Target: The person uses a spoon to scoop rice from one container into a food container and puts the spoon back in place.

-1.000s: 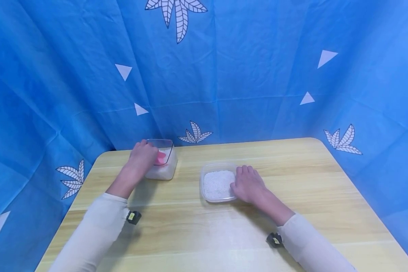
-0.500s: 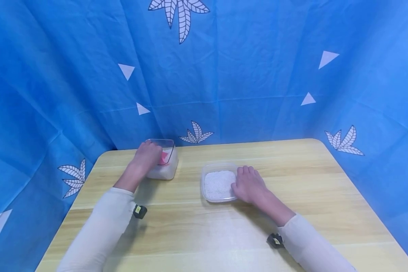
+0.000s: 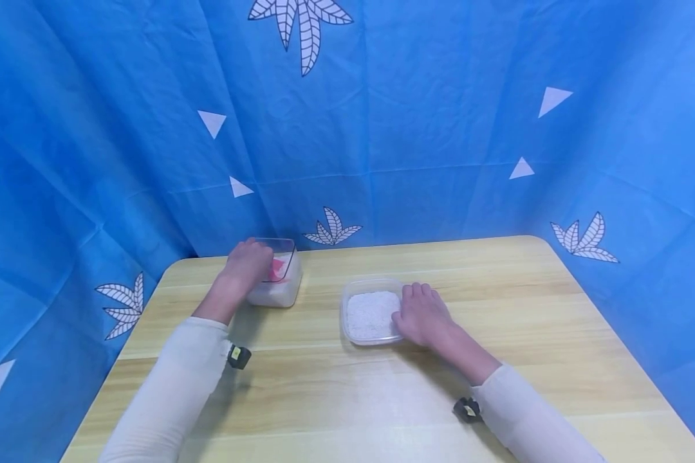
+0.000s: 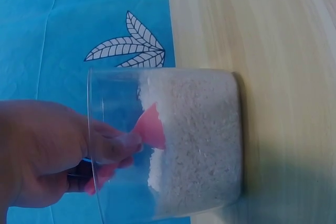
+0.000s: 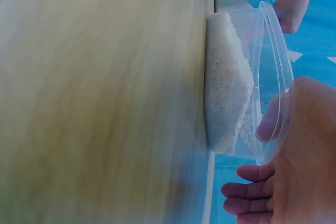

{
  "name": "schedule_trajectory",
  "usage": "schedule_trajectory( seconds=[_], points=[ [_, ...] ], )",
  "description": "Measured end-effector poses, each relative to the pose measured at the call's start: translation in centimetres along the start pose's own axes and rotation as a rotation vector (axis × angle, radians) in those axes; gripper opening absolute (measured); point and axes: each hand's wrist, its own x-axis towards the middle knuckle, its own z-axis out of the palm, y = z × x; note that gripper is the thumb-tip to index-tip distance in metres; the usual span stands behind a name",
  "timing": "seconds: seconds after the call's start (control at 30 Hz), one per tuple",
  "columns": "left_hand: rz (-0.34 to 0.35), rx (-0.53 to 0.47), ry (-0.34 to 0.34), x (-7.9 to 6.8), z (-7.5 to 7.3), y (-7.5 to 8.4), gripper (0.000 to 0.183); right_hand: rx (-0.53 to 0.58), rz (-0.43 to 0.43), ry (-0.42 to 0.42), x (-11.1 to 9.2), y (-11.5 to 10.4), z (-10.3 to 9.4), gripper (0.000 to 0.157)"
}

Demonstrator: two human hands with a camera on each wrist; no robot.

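My left hand (image 3: 244, 267) reaches over the rim of a tall clear container (image 3: 277, 296) at the table's back left. Thumb and fingers pinch a small pink scoop (image 4: 151, 128), whose flared blade touches the white rice (image 4: 197, 140) inside. Part of its handle shows below the fingers in the left wrist view. Right of there, a low clear plastic box (image 3: 347, 331) stands upright, holding more rice (image 3: 373, 314). My right hand (image 3: 424, 314) grips its right rim, with the thumb over the inner side and the other fingers outside.
Both containers stand on a light wooden table (image 3: 347, 399), with a stretch of tabletop between them. A blue curtain (image 3: 440, 128) with leaf and triangle prints hangs behind the table's back edge and along its sides.
My left wrist and forearm have shifted slightly right and forward, the scoop staying in the tall container. My right hand and the low box have not visibly moved.
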Motion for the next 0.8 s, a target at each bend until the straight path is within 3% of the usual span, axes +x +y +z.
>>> schedule_trajectory(
  seconds=[0.3, 0.47, 0.8],
  points=[
    [-0.007, 0.083, 0.002, 0.3, -0.4, 0.7, 0.021, -0.002, 0.002, -0.002, 0.1, 0.1, -0.1, 0.047],
    [0.000, 0.075, 0.010, 0.1, -0.5, 0.7, 0.022, -0.001, 0.001, -0.010, 0.1, 0.2, -0.1, 0.048],
    [-0.006, 0.015, 0.010, -0.3, 0.0, -0.3, 0.007, -0.004, 0.000, 0.004, 0.2, 0.2, 0.2, 0.047]
  ],
)
